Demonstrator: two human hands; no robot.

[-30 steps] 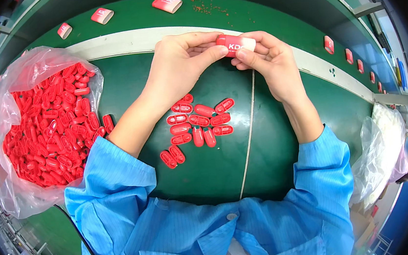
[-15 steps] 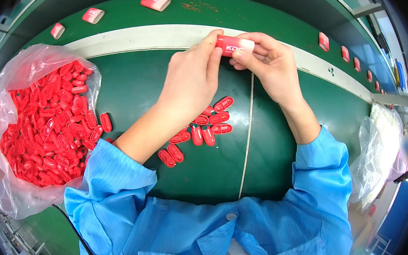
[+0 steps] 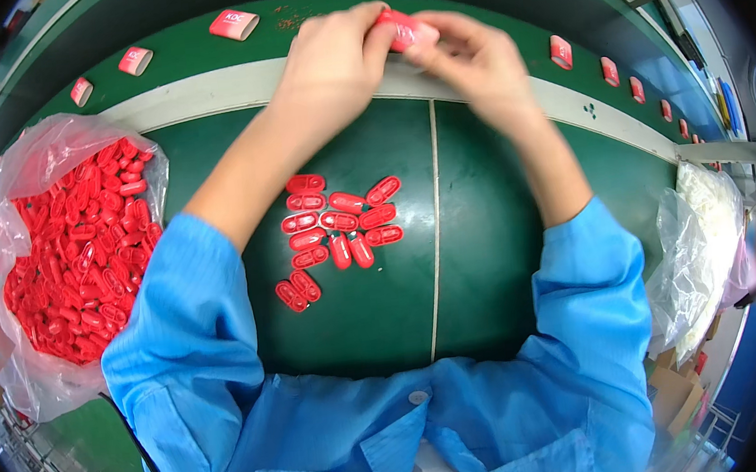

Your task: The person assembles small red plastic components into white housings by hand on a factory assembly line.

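1. Grip: both hands on one small red-to-pale piece (image 3: 408, 31). Left hand (image 3: 334, 63) pinches its red end, fingers closed in; right hand (image 3: 479, 58) has thumb and fingers at the paler end. Right fingers blurred; exact contact hard to read.
2. Position: piece appears in front of the far green surface (image 3: 168, 40), just past a pale strip (image 3: 200, 94). Height above it cannot be told.
3. Nearer the body, between the forearms: loose cluster of red oval caps (image 3: 348, 202) on the green tabletop (image 3: 491, 271). Some show hollow insides, others rounded backs; two lie side by side at the near left edge.
4. Left of the left forearm: clear plastic bag (image 3: 52, 390), mouth wide, heaped with more red caps (image 3: 80, 256).
5. Far surface: three red-and-pale pieces (image 3: 234, 24) at left, spaced apart; a receding row of similar pieces (image 3: 560, 52) at right.
6. Right edge: clear bag with whitish contents (image 3: 702, 250).
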